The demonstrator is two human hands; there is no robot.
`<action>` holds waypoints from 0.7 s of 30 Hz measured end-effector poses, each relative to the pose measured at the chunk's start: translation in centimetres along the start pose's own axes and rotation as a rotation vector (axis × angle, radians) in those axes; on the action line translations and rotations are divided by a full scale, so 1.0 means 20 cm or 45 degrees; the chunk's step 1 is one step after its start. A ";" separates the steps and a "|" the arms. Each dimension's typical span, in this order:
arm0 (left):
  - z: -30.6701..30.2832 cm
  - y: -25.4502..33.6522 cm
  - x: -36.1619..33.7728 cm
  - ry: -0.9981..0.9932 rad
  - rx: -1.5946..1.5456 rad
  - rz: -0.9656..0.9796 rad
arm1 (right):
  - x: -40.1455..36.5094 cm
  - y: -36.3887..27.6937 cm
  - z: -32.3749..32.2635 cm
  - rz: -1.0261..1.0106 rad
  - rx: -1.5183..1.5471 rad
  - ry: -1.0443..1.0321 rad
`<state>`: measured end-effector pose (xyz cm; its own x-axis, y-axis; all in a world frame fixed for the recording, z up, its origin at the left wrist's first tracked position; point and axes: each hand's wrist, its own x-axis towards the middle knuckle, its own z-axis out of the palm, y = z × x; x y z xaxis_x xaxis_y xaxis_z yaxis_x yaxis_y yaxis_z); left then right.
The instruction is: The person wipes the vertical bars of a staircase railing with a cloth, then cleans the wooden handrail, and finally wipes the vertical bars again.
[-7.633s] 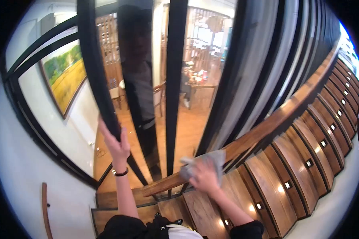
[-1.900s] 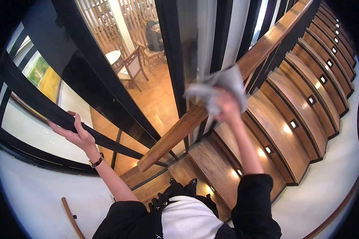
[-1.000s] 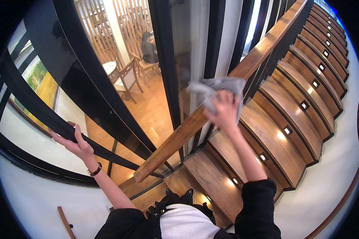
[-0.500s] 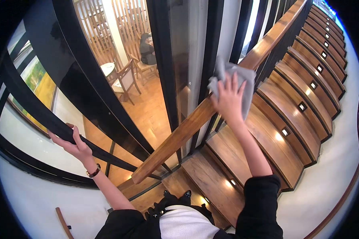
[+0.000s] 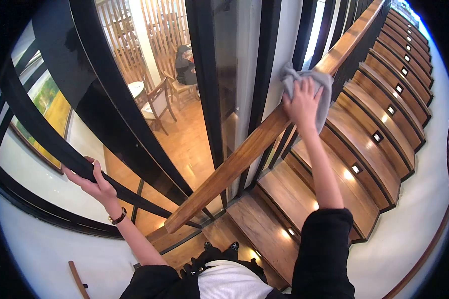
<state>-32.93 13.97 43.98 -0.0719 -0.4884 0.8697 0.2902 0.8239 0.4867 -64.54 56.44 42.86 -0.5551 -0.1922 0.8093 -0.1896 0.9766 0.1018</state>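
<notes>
My right hand (image 5: pixel 304 105) presses a grey cloth (image 5: pixel 326 92) onto the wooden handrail (image 5: pixel 249 152), its fingers spread over the fabric. Part of the cloth drapes down the stair side of the rail. On the left, my left hand (image 5: pixel 99 186) wraps round a slanting black post (image 5: pixel 50 137), thumb on one side and fingers partly hidden behind it. The handrail rises from its cut lower end near my feet to the upper right.
Wooden stairs (image 5: pixel 279 192) with small step lights curve up to the right beside a white wall (image 5: pixel 419 199). Through glass between black uprights, a seated person (image 5: pixel 185 67), a chair (image 5: pixel 157 105) and a white table (image 5: pixel 135 88) show below. A framed painting (image 5: pixel 47 112) hangs at left.
My right hand and the grey cloth have slid up along the handrail, toward the upper right. My left hand stays on the black post.
</notes>
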 end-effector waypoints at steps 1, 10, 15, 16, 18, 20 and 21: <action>-0.01 -0.01 0.00 -0.002 0.001 0.002 | -0.08 -0.07 -0.04 -0.031 0.033 -0.087; 0.00 -0.02 -0.02 0.008 -0.070 -0.039 | -0.14 0.05 -0.05 -0.278 0.394 -0.178; -0.02 -0.05 -0.01 -0.015 -0.028 -0.009 | 0.16 0.20 0.02 0.023 0.367 -0.086; -0.02 -0.05 -0.01 -0.018 -0.035 -0.012 | 0.12 0.15 0.03 0.027 0.268 -0.015; -0.01 -0.04 -0.01 -0.006 -0.049 -0.014 | 0.01 0.04 0.01 0.004 0.069 -0.032; -0.01 -0.04 -0.01 -0.002 -0.049 -0.012 | -0.15 -0.08 -0.04 -0.056 0.135 -0.077; -0.01 -0.04 -0.01 -0.005 -0.042 -0.007 | -0.23 -0.15 -0.06 -0.120 0.221 -0.061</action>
<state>-32.89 13.30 43.35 -0.0775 -0.4917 0.8673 0.3208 0.8114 0.4887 -60.34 54.56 39.51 -0.5655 -0.2904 0.7719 -0.3773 0.9234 0.0710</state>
